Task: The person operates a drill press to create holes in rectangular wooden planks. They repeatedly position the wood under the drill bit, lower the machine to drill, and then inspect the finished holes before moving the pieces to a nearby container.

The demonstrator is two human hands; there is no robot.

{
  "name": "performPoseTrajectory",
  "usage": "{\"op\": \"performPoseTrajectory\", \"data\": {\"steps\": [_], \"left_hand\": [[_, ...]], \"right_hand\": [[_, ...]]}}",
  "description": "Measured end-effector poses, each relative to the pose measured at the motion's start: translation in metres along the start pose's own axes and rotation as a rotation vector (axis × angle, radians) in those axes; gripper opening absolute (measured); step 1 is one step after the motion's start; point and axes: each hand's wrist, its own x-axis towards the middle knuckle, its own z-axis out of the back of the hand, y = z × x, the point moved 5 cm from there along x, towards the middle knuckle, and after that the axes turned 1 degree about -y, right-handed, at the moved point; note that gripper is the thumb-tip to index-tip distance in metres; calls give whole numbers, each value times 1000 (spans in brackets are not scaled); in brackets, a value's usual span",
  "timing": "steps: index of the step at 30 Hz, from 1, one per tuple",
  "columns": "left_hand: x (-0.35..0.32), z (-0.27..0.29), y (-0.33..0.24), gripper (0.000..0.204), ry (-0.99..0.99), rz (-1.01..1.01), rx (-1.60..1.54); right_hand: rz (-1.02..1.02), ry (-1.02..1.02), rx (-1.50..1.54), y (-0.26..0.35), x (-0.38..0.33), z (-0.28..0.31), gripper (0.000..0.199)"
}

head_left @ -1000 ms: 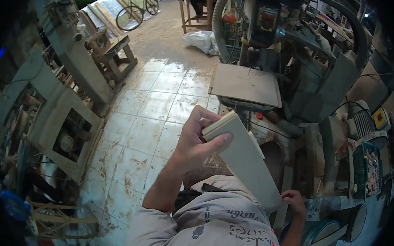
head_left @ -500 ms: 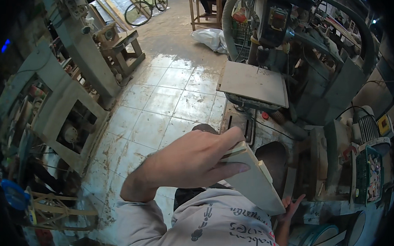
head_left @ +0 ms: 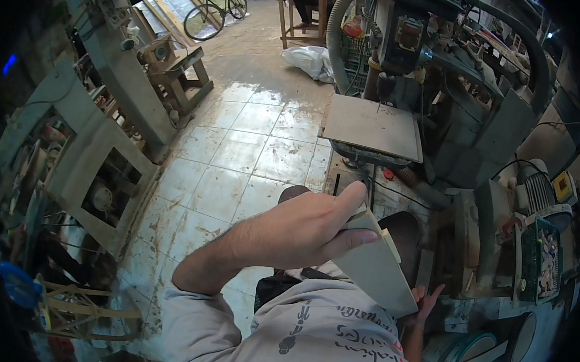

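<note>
Gripping the board [head_left: 377, 278] by its upper end, our left hand [head_left: 305, 229] closes thumb and fingers around it. We have it slanting down before our shirt [head_left: 262, 333], its lower end at our right hand [head_left: 426, 307]; we cannot tell whether those fingers grasp it. Ahead of us stands a machine [head_left: 400, 37] with a flat table [head_left: 372, 127]; a green basket [head_left: 529, 263] sits to our right.

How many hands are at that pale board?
2: the left hand holds the pale board near its upper end; the right hand, partly hidden, is at its lower end.
</note>
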Motion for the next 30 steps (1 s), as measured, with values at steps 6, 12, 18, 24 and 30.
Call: {"op": "performPoseTrajectory", "data": {"steps": [6,12,18,24,30], "left_hand": [[11,2,2,31,20,18,-35],[12,6,27,38,-42,28,-229],[0,-4,35,35,-325,75,-398],[1,-12,35,30,-452,74,-412],[15,-20,43,25,-540,105,-557]], "right_hand": [[-7,-13,8,-3,-1,-4,73],[-55,-194,-98,0,12,-1,66],[215,-239,-1344,37,5,-10,56],[566,286,-1202,21,-24,-133,46],[311,220,-1355,14,-19,-113,48]]}}
